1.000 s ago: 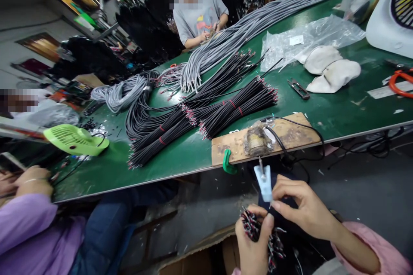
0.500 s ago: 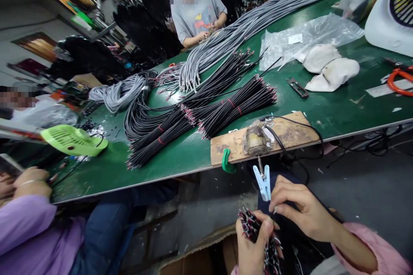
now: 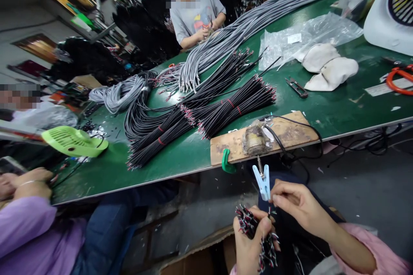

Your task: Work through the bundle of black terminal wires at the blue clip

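My left hand (image 3: 250, 240) is closed around a bundle of black cables (image 3: 247, 220) whose stripped ends show red, white and black wires. One cable end stands up from the bundle, near the fingertips of my right hand (image 3: 295, 204). That hand is pinched at the lower end of a light-blue clothespin (image 3: 263, 182); what sits between its fingertips is too small to make out. The clothespin hangs on a metal tip from a round, dirty device (image 3: 255, 139), which is mounted on a wooden board (image 3: 297, 126) at the table edge.
Tied black cable bundles (image 3: 238, 105) and long grey cables (image 3: 226, 43) lie on the green table (image 3: 342, 114). A green clamp (image 3: 227, 163) grips the board. Snips (image 3: 297, 88), orange scissors (image 3: 400, 79) and a white fan (image 3: 383, 30) are at right. Two co-workers sit left and across.
My right fingertips have come together more tightly beside the clothespin. A single cable end now stands higher out of the bundle in my left hand, which has shifted slightly left.
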### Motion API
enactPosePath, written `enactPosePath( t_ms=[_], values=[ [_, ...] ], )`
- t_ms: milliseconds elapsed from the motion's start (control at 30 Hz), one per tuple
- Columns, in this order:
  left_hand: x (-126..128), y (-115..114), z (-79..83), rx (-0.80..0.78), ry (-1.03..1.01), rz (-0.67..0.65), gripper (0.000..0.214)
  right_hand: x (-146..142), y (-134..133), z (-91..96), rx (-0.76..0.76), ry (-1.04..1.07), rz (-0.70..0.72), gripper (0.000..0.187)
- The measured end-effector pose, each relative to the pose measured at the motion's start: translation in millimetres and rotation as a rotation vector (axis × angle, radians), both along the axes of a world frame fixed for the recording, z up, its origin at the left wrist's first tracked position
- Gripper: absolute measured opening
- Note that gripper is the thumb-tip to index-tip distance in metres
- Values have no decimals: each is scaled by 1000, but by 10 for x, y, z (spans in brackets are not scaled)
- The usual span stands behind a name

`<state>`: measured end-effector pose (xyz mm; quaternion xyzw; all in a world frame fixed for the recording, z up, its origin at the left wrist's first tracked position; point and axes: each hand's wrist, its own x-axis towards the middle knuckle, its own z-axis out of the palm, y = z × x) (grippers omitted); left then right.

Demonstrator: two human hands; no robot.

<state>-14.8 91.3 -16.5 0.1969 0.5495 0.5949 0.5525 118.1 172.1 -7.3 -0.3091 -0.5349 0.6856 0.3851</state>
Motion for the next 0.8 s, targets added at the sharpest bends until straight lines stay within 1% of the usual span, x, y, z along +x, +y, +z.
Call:
enactPosePath(
  t_ms=[133,200,300,367,467,567,633,667,733,800],
  values=[
    [13,9,0,26,-73,36,34,41,18,13,300,-66,-42,15],
    [14,16,7,20,-73,36,35,54,1,20,416,-88,-40,13],
    [12,18,13,-13,-40,42,37,62,-28,29,500,-136,-51,15],
    [17,10,1,-40,-19,49,38,50,-38,32,502,-134,-86,15],
    [44,-5,-42,-73,-19,67,41,-4,-44,16,389,-84,-147,1],
    [73,-10,-77,-85,-20,68,42,-85,-78,-39,211,-24,-179,18],
    [79,-5,-78,-72,-57,37,42,-136,-121,-93,72,73,-186,23],
    [76,0,-71,-60,-87,23,41,-156,-139,-118,-26,145,-158,23],
    [56,17,-38,10,-116,16,35,-184,-150,-153,-263,299,-30,26],
    [18,46,20,139,-46,19,26,-199,-105,-152,-461,394,95,28]
  ],
)
